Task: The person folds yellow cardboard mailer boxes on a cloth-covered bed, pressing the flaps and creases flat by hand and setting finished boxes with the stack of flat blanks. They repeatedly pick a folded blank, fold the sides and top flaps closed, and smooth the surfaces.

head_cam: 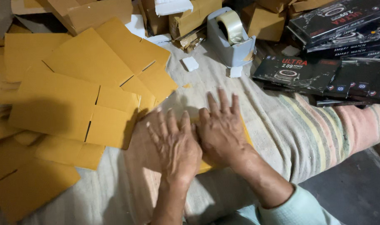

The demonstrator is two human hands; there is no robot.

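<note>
Both hands flat, side by side, palms down on a yellow card piece [246,135] lying on the striped blanket [306,133]. Left hand [175,143] and right hand [221,127] nearly touching; fingers of each slightly spread, pinching nothing. Card mostly hidden beneath them. Stack of flat yellow cards [73,96] to the left. Tape dispenser [230,37] ahead; black boxes [323,73] at right.

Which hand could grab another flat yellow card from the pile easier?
Probably the left hand: it lies nearer the pile of flat yellow cardboard blanks. The right hand is farther away.
</note>
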